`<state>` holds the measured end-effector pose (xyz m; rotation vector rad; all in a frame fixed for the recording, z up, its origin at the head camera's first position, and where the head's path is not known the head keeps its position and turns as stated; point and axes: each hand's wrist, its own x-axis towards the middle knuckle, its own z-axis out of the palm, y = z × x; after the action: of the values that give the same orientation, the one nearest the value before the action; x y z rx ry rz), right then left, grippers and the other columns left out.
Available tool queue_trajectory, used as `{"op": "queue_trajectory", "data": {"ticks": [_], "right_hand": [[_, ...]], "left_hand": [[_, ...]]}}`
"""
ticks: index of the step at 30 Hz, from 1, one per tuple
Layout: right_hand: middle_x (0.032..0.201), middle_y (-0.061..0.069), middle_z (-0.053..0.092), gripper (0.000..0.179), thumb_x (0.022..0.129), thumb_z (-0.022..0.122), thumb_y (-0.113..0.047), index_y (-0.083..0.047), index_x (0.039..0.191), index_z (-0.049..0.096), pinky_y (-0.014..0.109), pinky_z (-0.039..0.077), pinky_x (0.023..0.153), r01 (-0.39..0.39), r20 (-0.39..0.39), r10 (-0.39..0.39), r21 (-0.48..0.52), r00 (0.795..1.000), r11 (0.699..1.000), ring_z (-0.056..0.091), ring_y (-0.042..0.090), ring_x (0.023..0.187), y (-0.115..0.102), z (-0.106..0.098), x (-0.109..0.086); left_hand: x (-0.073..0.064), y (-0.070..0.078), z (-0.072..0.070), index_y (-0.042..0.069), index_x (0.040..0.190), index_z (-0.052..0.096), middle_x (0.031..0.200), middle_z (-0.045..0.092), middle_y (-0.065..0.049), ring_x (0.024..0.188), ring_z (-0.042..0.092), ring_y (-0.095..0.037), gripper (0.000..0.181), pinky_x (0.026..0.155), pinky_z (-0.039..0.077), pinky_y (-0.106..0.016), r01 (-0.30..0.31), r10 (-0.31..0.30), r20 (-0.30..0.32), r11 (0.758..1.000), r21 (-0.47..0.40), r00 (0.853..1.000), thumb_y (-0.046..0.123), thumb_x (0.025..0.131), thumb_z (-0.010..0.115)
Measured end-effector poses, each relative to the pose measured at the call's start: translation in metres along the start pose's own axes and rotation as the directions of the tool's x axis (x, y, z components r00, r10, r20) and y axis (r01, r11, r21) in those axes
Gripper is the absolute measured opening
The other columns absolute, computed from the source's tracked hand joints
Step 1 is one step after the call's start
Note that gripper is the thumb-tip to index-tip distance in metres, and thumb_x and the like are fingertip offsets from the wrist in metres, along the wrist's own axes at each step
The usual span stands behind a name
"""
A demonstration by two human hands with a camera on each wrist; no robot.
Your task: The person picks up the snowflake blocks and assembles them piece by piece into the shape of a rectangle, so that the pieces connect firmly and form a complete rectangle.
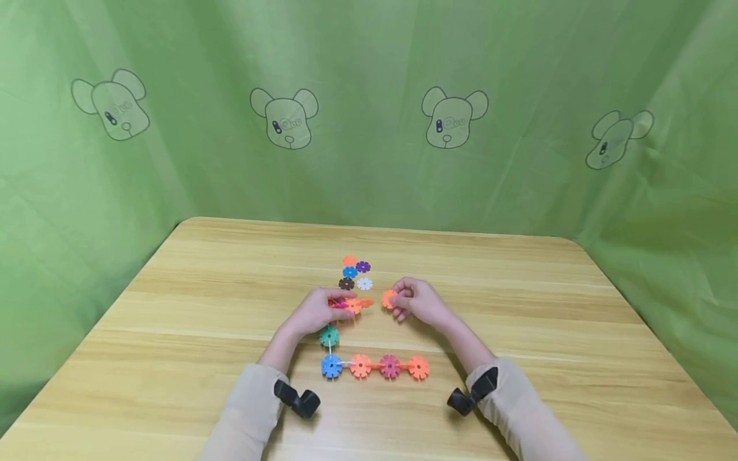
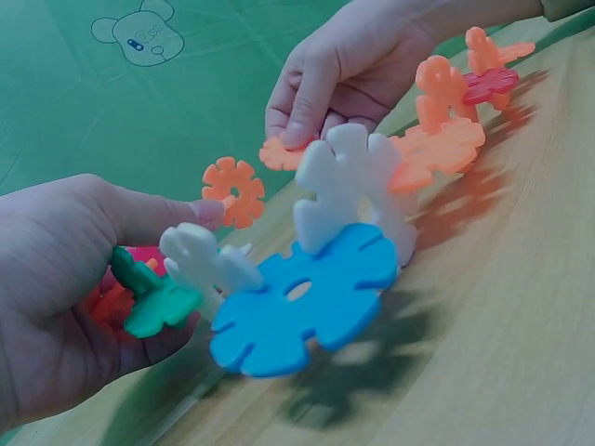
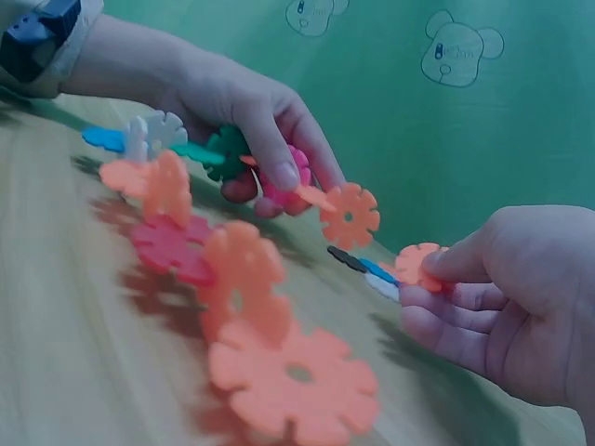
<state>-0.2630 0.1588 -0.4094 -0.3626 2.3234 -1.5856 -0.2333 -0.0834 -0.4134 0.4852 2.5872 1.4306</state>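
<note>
My left hand (image 1: 314, 312) grips the far arm of a linked chain of notched flower discs, its thumb and fingers around a pink disc (image 3: 297, 165). Past the fingertips an upright orange disc (image 3: 350, 216) sticks out of that arm. Between thumb and fingers, my right hand (image 1: 421, 301) pinches a single orange disc (image 1: 389, 299), a short gap away from the chain's end. The chain runs back through a green disc (image 1: 329, 336) to a blue corner disc (image 1: 331, 366). From there it turns right, through a pink disc (image 1: 389, 366), to an orange end disc (image 1: 419, 367).
Beyond the hands, loose discs lie on the wooden table (image 1: 519, 307): orange (image 1: 349, 260), purple (image 1: 363, 266), blue (image 1: 350, 272), dark brown (image 1: 346, 283) and white (image 1: 365, 283). A green curtain (image 1: 369, 186) hangs behind the table.
</note>
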Motion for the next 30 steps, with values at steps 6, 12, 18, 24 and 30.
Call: {"op": "queue_trajectory", "data": {"ticks": [6, 12, 18, 24, 30], "right_hand": [[0.077, 0.016, 0.063, 0.021, 0.090, 0.055, -0.002, 0.009, 0.106, 0.048, 0.034, 0.055, 0.058, 0.015, 0.025, -0.016, 0.049, 1.000, 0.999, 0.060, 0.019, 0.061, -0.003, 0.007, -0.006], [0.074, 0.011, 0.064, 0.026, 0.089, 0.056, -0.001, 0.009, 0.112, 0.048, 0.031, 0.054, 0.057, 0.016, -0.008, -0.015, 0.084, 1.000, 0.996, 0.060, 0.017, 0.059, -0.004, 0.013, -0.007], [0.074, 0.012, 0.064, 0.027, 0.089, 0.057, -0.001, 0.007, 0.113, 0.048, 0.031, 0.054, 0.057, 0.009, -0.030, -0.007, 0.087, 1.000, 0.996, 0.060, 0.017, 0.059, -0.005, 0.017, -0.008], [0.077, 0.017, 0.064, 0.031, 0.089, 0.058, -0.003, 0.007, 0.116, 0.047, 0.033, 0.054, 0.058, 0.006, -0.045, -0.001, 0.104, 0.999, 0.995, 0.060, 0.018, 0.058, -0.006, 0.019, -0.007], [0.077, 0.018, 0.064, 0.030, 0.089, 0.059, -0.003, 0.007, 0.115, 0.047, 0.034, 0.055, 0.057, 0.003, -0.047, 0.003, 0.126, 0.999, 0.992, 0.060, 0.018, 0.056, -0.009, 0.023, -0.007]], "left_hand": [[-0.001, 0.001, 0.001, 0.010, 0.121, 0.062, 0.122, 0.058, -0.014, 0.050, 0.044, -0.012, 0.042, 0.073, 0.046, -0.034, 0.022, -0.022, 0.009, 1.000, -0.016, 1.000, 0.017, 0.081, 0.071], [-0.001, 0.001, 0.002, 0.009, 0.122, 0.062, 0.122, 0.057, -0.015, 0.046, 0.040, -0.010, 0.042, 0.068, 0.045, -0.031, 0.021, -0.020, 0.008, 1.000, -0.013, 1.000, 0.017, 0.082, 0.070], [0.000, 0.000, 0.003, 0.010, 0.122, 0.062, 0.124, 0.057, -0.014, 0.053, 0.044, -0.013, 0.042, 0.077, 0.045, -0.034, 0.029, -0.029, 0.007, 0.999, -0.020, 1.000, 0.018, 0.081, 0.070], [0.000, 0.002, 0.002, 0.010, 0.121, 0.062, 0.123, 0.057, -0.014, 0.051, 0.043, -0.013, 0.042, 0.069, 0.045, -0.032, 0.031, -0.031, 0.011, 0.998, -0.046, 0.999, 0.017, 0.081, 0.071], [0.001, 0.002, 0.001, 0.011, 0.121, 0.062, 0.119, 0.058, -0.013, 0.047, 0.043, -0.011, 0.042, 0.058, 0.045, -0.029, 0.041, -0.041, 0.012, 0.998, -0.054, 0.999, 0.017, 0.081, 0.071]]}}
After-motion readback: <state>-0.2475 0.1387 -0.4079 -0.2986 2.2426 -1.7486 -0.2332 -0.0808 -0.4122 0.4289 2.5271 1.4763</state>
